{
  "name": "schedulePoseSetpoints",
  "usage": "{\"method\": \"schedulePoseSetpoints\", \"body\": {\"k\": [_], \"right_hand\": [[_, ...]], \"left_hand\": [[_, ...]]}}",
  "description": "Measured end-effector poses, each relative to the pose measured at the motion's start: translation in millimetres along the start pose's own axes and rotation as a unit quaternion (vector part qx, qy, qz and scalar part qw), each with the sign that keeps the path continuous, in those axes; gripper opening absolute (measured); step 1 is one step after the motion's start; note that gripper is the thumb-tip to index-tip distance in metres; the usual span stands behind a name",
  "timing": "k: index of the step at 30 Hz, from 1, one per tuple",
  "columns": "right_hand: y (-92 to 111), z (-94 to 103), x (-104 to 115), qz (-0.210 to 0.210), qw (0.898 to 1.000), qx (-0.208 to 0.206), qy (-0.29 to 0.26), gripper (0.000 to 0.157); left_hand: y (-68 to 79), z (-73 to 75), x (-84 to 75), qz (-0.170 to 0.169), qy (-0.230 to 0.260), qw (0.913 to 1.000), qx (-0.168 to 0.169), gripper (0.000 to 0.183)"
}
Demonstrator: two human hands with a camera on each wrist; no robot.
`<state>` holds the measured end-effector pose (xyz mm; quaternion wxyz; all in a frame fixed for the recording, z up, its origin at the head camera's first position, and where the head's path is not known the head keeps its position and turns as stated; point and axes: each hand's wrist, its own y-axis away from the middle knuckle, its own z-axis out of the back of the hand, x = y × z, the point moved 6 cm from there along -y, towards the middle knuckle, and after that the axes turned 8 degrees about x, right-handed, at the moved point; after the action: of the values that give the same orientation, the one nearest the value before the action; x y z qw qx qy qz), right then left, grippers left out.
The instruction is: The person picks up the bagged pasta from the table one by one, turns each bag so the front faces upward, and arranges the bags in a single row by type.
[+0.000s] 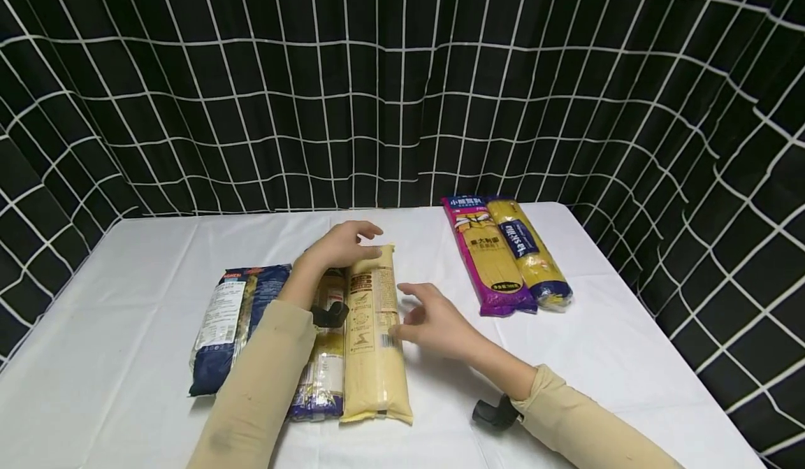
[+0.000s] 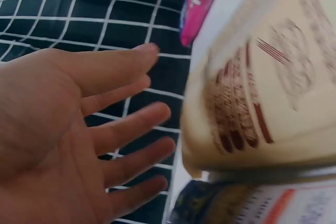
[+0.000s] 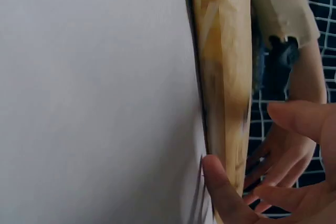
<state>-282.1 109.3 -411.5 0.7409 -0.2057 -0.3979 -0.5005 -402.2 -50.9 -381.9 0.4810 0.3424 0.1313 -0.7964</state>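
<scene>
On the white table [image 1: 126, 280], a cream noodle pack [image 1: 375, 336] is lying lengthwise between both forearms. The left hand [image 1: 342, 245] is hovering at its far end, fingers spread, holding nothing. The right hand [image 1: 434, 322] is reaching its side, fingers loose, thumb touching.

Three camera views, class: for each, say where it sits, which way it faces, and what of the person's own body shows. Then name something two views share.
Head: worn high, facing forward and down at the table; both forearms, left hand and right hand show.
Left wrist: looks along the open left palm toward the cream noodle packet.
Right wrist: looks past the right fingers at the packet's edge; the left hand shows beyond.
Shared: all three show the cream noodle packet.
</scene>
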Motion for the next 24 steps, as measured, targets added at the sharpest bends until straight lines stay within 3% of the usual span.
{"method": "schedulePoseSetpoints", "body": {"k": [4,8,17,24], "right_hand": [[-5.1,-12.4,3.7,0.001,1.0,0.021,0.023,0.086],[-8.9,-15.4,5.6,0.004,0.999,0.024,0.041,0.088],[-10.9,-14.4,4.9,0.007,0.999,0.024,0.033,0.086],[-12.9,-14.1,-1.0,0.01,0.997,0.03,-0.064,0.087]], "left_hand": [[0.2,-12.7,11.1,0.039,-0.02,0.9978,0.049,0.056],[-1.8,-17.4,18.4,0.057,-0.026,0.996,0.064,0.063],[-4.9,-10.6,21.9,0.04,0.005,0.9988,0.029,0.061],[-3.7,-9.1,20.0,0.01,0.019,0.9997,-0.009,0.058]]}}
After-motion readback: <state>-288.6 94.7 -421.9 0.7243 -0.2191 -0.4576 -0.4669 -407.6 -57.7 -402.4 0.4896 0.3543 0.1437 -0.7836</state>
